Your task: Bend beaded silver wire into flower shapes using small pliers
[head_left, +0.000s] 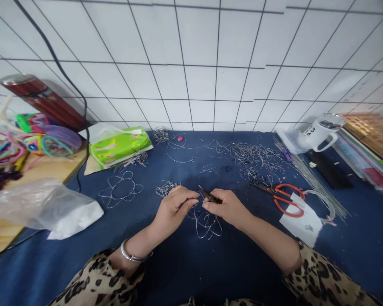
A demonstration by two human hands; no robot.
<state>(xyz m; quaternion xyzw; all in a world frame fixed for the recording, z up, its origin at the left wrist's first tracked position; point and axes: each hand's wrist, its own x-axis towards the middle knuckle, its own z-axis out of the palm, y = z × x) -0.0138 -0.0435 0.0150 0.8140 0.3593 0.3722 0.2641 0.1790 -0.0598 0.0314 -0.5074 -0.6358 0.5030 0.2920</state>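
My left hand [178,204] pinches the upper part of a thin wire flower [207,225] between thumb and fingertips. The flower's looped petals hang below both hands, with tiny beads on the wire. My right hand [226,206] is closed around small dark pliers [212,196], whose tip points up and left, close to my left fingertips. Whether the jaws touch the wire is too small to tell. Beside my left hand lies a little pile of bent wire pieces [166,188]. Farther left, a second wire flower [123,188] lies flat on the blue cloth [166,272].
Orange-handled scissors [287,199] rest on white paper [301,223] at right. Tangled wire [255,157], straight wires [322,182], a black phone-like slab [332,170] and a white mug [322,131] stand behind. At left are green tissues [119,146], a plastic bag [51,206] and a red flask [47,100].
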